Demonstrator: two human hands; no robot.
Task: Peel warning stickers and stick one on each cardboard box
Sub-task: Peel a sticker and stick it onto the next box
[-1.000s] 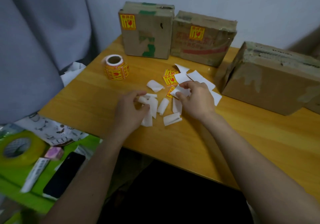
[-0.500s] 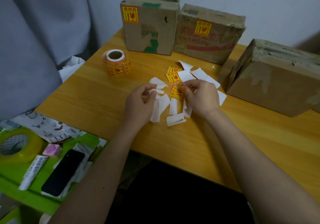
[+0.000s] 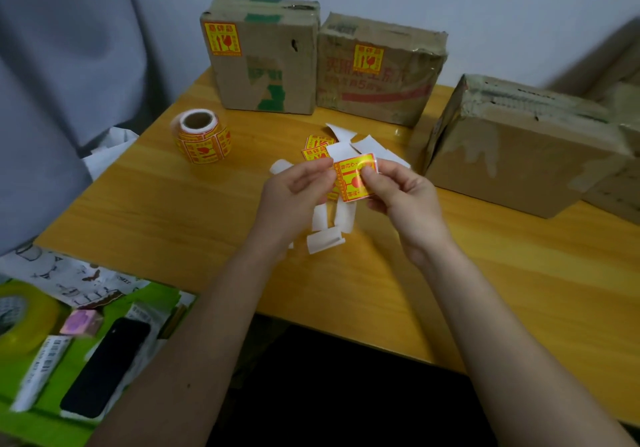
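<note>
Both hands, left [image 3: 294,193] & right [image 3: 398,193], pinch one warning sticker [image 3: 354,178] w/ backing; risk: sticker curls onto itself/fingers; unlabelled box [image 3: 512,159] at 2 o'clock.

We read little here. On the left cardboard box [image 3: 263,62] at the table's [image 3: 173,204] far edge, a yellow sticker [image 3: 222,39] carries red Chinese characters, 易碎品, above a red glass symbol. The middle box [image 3: 377,72] beside it bears the same kind of sticker [image 3: 368,59], over faded red print in which we make out only a 5. The sticker [image 3: 355,178] pinched between the left hand [image 3: 294,197] and the right hand [image 3: 401,193] shows red marks on yellow, too blurred to read. The sticker roll [image 3: 202,138] near the table's left edge repeats that red-on-yellow design, illegible. A white tube [image 3: 38,374] off the table's near-left corner has dark print we cannot read.
</note>
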